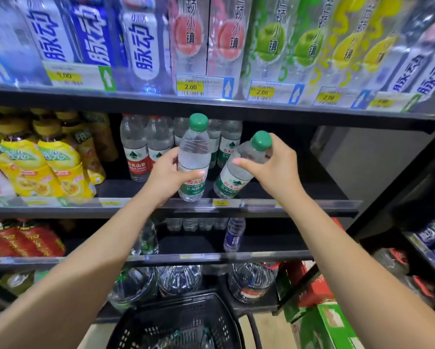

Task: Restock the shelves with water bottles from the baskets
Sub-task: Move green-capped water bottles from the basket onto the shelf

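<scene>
My left hand (167, 176) grips an upright green-capped water bottle (195, 149) by its middle, its base near the front lip of the middle shelf (299, 204). My right hand (274, 165) holds a second green-capped water bottle (232, 177) by its neck; this one leans to the right over the same shelf. Behind them stand several matching bottles (136, 152) with red or green labels. A black basket (176, 321) sits on the floor below, with a few bottles lying inside it.
Yellow juice bottles (52, 167) fill the shelf's left side; its right side is bare. The shelf above carries blue, pink, green and yellow drinks over price tags (190, 87). Lower shelves hold small bottles, a blue-labelled bottle (234, 234) and big water jugs (251, 280). Green cartons (322, 321) stand at the right.
</scene>
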`<state>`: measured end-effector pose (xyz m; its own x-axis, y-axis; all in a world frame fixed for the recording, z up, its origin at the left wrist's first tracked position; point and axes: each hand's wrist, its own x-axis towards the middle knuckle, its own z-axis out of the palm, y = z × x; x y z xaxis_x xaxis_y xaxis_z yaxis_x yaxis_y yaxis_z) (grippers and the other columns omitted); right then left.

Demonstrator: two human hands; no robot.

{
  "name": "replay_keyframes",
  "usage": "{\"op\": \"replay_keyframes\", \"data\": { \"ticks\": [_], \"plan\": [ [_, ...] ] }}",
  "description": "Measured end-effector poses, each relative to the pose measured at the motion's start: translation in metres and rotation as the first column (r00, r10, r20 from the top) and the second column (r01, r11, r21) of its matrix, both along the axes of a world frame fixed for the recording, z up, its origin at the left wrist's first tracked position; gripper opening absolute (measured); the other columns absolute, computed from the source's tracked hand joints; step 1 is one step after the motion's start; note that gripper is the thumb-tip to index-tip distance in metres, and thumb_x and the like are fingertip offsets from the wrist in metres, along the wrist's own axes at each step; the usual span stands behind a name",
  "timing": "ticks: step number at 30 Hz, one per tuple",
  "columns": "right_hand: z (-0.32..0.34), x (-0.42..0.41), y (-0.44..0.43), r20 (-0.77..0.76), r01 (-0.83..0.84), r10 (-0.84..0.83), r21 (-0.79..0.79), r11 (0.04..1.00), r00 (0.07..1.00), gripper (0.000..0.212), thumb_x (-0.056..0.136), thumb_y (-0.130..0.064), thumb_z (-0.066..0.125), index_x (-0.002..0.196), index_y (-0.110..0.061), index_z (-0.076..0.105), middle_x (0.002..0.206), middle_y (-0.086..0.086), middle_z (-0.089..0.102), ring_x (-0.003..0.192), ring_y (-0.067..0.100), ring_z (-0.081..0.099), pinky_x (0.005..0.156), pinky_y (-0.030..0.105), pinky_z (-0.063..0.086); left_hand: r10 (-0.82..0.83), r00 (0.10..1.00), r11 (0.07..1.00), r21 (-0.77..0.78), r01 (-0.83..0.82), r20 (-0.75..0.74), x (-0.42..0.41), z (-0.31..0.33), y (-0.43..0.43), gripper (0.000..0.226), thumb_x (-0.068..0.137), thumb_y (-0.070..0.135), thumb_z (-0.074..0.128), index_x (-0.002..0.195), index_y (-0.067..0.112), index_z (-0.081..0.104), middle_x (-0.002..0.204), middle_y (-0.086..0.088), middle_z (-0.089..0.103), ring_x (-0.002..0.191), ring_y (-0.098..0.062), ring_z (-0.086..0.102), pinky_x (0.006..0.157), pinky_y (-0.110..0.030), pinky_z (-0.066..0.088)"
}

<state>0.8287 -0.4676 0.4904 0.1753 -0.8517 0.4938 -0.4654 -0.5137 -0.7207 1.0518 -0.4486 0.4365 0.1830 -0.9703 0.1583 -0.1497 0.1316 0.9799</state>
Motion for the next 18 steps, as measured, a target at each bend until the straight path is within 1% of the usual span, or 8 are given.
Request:
{"op": "replay_keyframes", "data": {
  "ticks": [2, 3, 6, 8, 10, 13, 16, 18],
  "plan": [
    [-0.01, 0.004, -0.007, 0.003, 0.006, -0.006, 0.004, 1.0, 1.0, 0.04, 0.067, -0.035, 0.086, 0.083, -0.031, 0.05, 0.08, -0.018, 0.053, 0.072, -0.006, 0.049, 0.065, 0.007, 0.036, -0.002, 1.0, 1.0, -0.015, 0.002, 0.023, -0.001, -0.001, -0.006, 0.055, 0.07, 0.002, 0.082, 0.119, 0.013, 0.061, 0.107, 0.009, 0.07, 0.1, -0.004, 0.067, 0.087, -0.022, 0.053],
    [-0.014, 0.005, -0.011, 0.002, 0.009, -0.009, 0.012, 1.0, 1.0, 0.04, 0.067, -0.035, 0.086, 0.086, -0.028, 0.051, 0.082, -0.016, 0.054, 0.073, -0.006, 0.049, 0.066, 0.008, 0.035, 0.0, 1.0, 1.0, -0.02, 0.0, 0.025, -0.002, -0.003, -0.008, 0.055, 0.07, 0.002, 0.082, 0.119, 0.012, 0.061, 0.107, 0.009, 0.07, 0.099, -0.003, 0.067, 0.086, -0.021, 0.053],
    [-0.02, 0.008, -0.022, -0.004, 0.017, -0.016, 0.063, 0.998, 1.0, 0.044, 0.067, -0.033, 0.086, 0.095, -0.023, 0.054, 0.088, -0.012, 0.056, 0.08, -0.001, 0.05, 0.071, 0.011, 0.037, -0.001, 1.0, 1.0, -0.029, 0.002, 0.022, -0.007, -0.008, -0.013, 0.053, 0.071, 0.0, 0.081, 0.118, 0.011, 0.061, 0.105, 0.01, 0.069, 0.091, 0.005, 0.067, 0.077, -0.011, 0.051],
    [-0.023, 0.01, -0.029, -0.013, 0.016, -0.015, 0.115, 0.993, 1.0, 0.048, 0.067, -0.032, 0.086, 0.103, -0.02, 0.057, 0.096, -0.01, 0.059, 0.091, 0.006, 0.054, 0.077, 0.018, 0.04, 0.009, 1.0, 1.0, -0.018, -0.008, 0.016, -0.008, -0.013, -0.017, 0.051, 0.071, 0.002, 0.081, 0.117, 0.014, 0.061, 0.105, 0.011, 0.069, 0.09, 0.006, 0.066, 0.074, -0.009, 0.05],
    [-0.025, 0.012, -0.035, -0.041, 0.018, -0.012, 0.158, 0.987, 0.999, 0.055, 0.067, -0.031, 0.086, 0.112, -0.015, 0.058, 0.102, -0.007, 0.059, 0.098, 0.01, 0.055, 0.081, 0.022, 0.042, 0.024, 1.0, 1.0, 0.007, -0.024, 0.001, -0.005, -0.018, -0.023, 0.051, 0.071, 0.006, 0.083, 0.117, 0.014, 0.062, 0.106, 0.009, 0.071, 0.093, 0.002, 0.067, 0.075, -0.012, 0.051],
    [-0.026, 0.017, -0.045, -0.059, 0.062, -0.05, 0.227, 0.972, 0.997, 0.062, 0.067, -0.033, 0.087, 0.114, -0.01, 0.055, 0.104, -0.003, 0.058, 0.099, 0.014, 0.055, 0.081, 0.026, 0.045, 0.039, 0.999, 0.997, 0.07, -0.036, -0.036, 0.001, -0.027, -0.033, 0.052, 0.07, 0.011, 0.084, 0.117, 0.015, 0.061, 0.109, 0.007, 0.07, 0.099, -0.006, 0.067, 0.084, -0.024, 0.053],
    [-0.029, 0.021, -0.054, -0.016, 0.113, -0.114, 0.321, 0.94, 0.993, 0.074, 0.064, -0.036, 0.088, 0.12, -0.007, 0.048, 0.109, 0.001, 0.056, 0.099, 0.016, 0.055, 0.08, 0.027, 0.045, 0.014, 1.0, 0.992, 0.127, -0.012, -0.016, 0.003, -0.035, -0.037, 0.052, 0.072, 0.01, 0.083, 0.116, 0.018, 0.057, 0.112, 0.009, 0.067, 0.103, -0.007, 0.064, 0.088, -0.027, 0.052],
    [-0.033, 0.024, -0.059, 0.028, 0.111, -0.13, 0.363, 0.925, 0.991, 0.076, 0.065, -0.038, 0.087, 0.123, -0.007, 0.047, 0.115, 0.002, 0.058, 0.103, 0.018, 0.057, 0.084, 0.03, 0.049, 0.003, 0.998, 0.988, 0.155, 0.007, -0.068, 0.004, -0.041, -0.04, 0.055, 0.074, 0.007, 0.081, 0.118, 0.017, 0.05, 0.117, 0.005, 0.065, 0.105, -0.008, 0.063, 0.095, -0.033, 0.051]
  ]
}}
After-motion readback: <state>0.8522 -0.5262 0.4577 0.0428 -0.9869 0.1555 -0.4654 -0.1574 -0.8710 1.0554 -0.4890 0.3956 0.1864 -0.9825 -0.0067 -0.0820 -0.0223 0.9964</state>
